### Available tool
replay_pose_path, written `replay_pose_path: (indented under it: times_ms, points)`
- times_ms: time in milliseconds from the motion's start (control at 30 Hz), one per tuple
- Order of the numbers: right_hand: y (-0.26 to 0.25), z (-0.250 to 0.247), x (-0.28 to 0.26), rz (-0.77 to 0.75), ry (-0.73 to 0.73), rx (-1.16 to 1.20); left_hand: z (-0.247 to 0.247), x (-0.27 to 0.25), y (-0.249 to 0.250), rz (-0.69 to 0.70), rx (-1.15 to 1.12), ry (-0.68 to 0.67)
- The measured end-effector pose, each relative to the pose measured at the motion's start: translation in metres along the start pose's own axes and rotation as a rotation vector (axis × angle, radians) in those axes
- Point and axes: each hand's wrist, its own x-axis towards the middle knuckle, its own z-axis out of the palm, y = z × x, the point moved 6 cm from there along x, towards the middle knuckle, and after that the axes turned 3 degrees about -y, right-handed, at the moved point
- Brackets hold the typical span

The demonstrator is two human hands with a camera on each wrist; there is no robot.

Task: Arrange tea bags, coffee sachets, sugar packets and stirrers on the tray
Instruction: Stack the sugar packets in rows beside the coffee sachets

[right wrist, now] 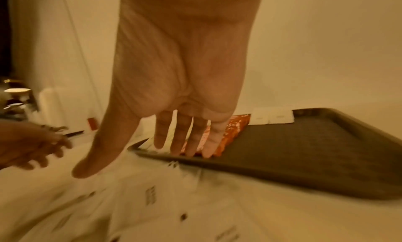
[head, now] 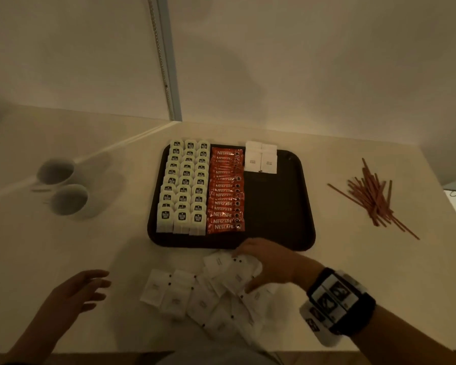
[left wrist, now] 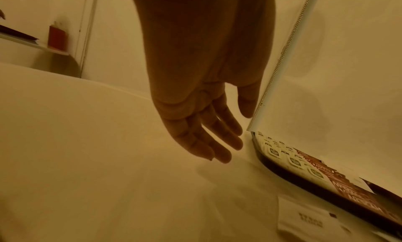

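A dark brown tray (head: 277,206) holds three columns of tea bags (head: 184,185), a column of red coffee sachets (head: 225,191) and a few white sugar packets (head: 261,160) at its far edge. Several loose sugar packets (head: 208,299) lie on the table in front of the tray. My right hand (head: 250,270) hovers over that pile with its fingers straight and spread, holding nothing; the right wrist view shows the right hand (right wrist: 141,159) just above the blurred sugar packets (right wrist: 152,202). My left hand (head: 98,288) floats empty and relaxed, left of the pile. A heap of brown stirrers (head: 371,198) lies right of the tray.
Two white cups (head: 63,185) stand on the table to the left of the tray. The tray's right half is bare. The table's far edge meets a wall with a window frame (head: 169,75). The near table edge runs just below the packet pile.
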Motion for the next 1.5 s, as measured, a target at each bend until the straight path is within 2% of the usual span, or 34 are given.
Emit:
replay_pose_path:
  times_ms: [167, 300, 467, 700, 1033, 1233, 1367, 1433, 1500]
  points:
    - [-0.036, 0.036, 0.015, -0.137, -0.042, -0.458, 0.000, -0.017, -0.016, -0.020, -0.010, -0.017]
    - [-0.052, 0.035, 0.039, -0.098, -0.115, -0.680, -0.003, -0.024, -0.018, -0.005, -0.009, -0.022]
    - [-0.055, 0.032, 0.058, -0.109, -0.146, -0.771, -0.009, -0.032, -0.020, 0.036, -0.028, -0.013]
    - [-0.053, 0.030, 0.054, -0.073, -0.145, -0.730, -0.019, -0.043, -0.033, 0.045, -0.059, 0.015]
    - [-0.045, 0.015, 0.050, -0.046, -0.134, -0.541, -0.027, -0.040, -0.019, 0.084, -0.075, 0.010]
    - [-0.048, -0.025, 0.036, -0.059, -0.097, -0.156, 0.006, -0.024, 0.036, 0.188, 0.025, -0.044]
    - [-0.050, -0.061, 0.029, -0.051, -0.027, 0.062, 0.050, -0.009, 0.096, 0.306, 0.011, -0.201]
    - [-0.051, -0.084, 0.026, -0.061, 0.054, 0.155, 0.075, -0.001, 0.126, 0.339, -0.107, -0.341]
    - [-0.055, -0.107, 0.020, -0.092, 0.151, 0.289, 0.101, 0.010, 0.150, 0.301, -0.274, -0.471]
